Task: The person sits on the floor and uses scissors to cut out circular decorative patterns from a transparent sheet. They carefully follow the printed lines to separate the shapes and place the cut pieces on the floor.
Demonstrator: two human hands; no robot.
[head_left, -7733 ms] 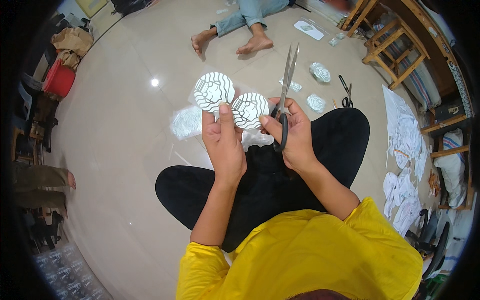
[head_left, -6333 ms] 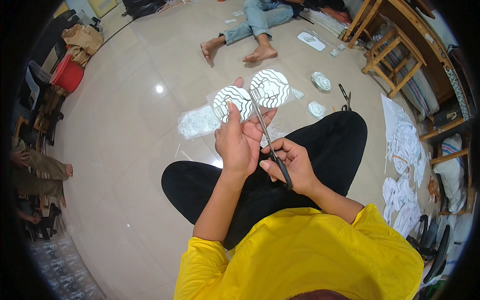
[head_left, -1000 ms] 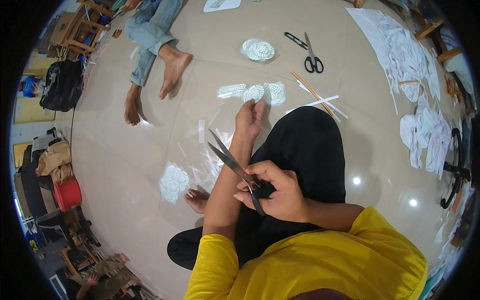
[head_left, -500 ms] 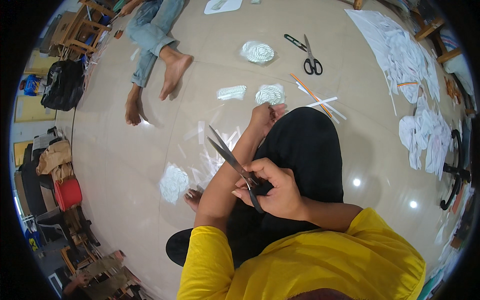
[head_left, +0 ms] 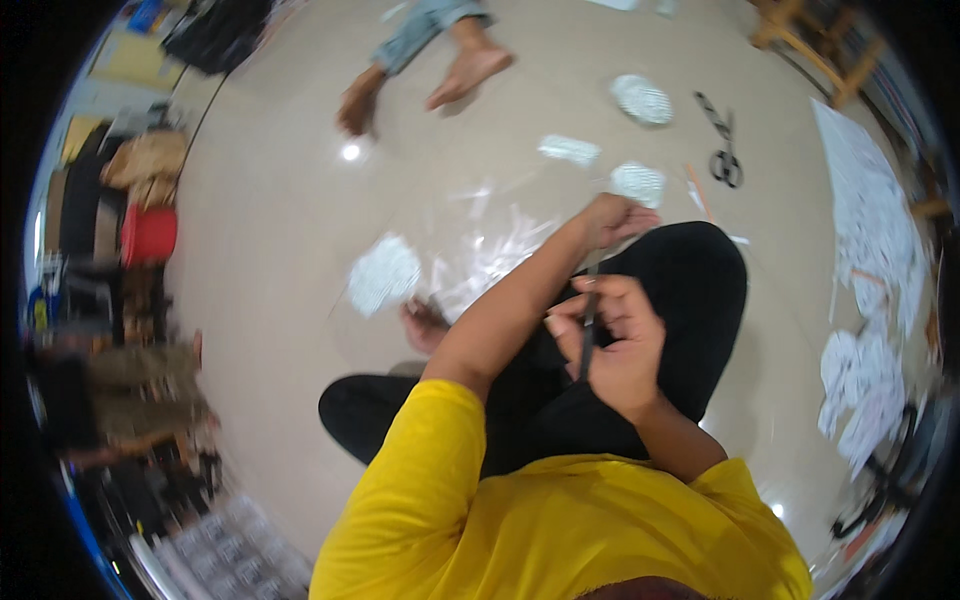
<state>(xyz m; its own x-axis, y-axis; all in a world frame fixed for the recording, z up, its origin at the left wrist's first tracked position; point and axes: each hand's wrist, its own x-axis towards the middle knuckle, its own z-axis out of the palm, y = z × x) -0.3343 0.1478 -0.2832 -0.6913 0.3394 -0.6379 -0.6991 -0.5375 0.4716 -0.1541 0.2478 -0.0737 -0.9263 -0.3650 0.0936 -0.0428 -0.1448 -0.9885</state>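
Observation:
My right hand [head_left: 628, 340] is closed around a pair of scissors [head_left: 589, 335], seen nearly edge-on with the blades pointing away from me. My left hand [head_left: 620, 220] reaches past it to the far side of my raised knee, its fingers loosely stretched, partly blurred, and nothing visible in them. Just beyond those fingers lies a round pale, wavy-patterned bundle [head_left: 638, 184] that looks wrapped in clear plastic. An orange-and-white strip [head_left: 697, 190] is on the floor to its right. Loose white strips [head_left: 490, 250] lie scattered left of my left forearm.
Farther off are another oval bundle [head_left: 642, 99], a rectangular one [head_left: 569, 150], black-handled scissors [head_left: 727, 168] and a dark cutter [head_left: 710, 112]. A larger pale bundle [head_left: 384, 275] lies near my foot. Another person's bare feet [head_left: 470, 75] rest ahead. White cloth [head_left: 870, 220] covers the right side.
My view has turned, so the floor things sit farther right. The scissors have swung from pointing up-left over my left forearm to pointing straight ahead. My left hand stays beside the round bundle.

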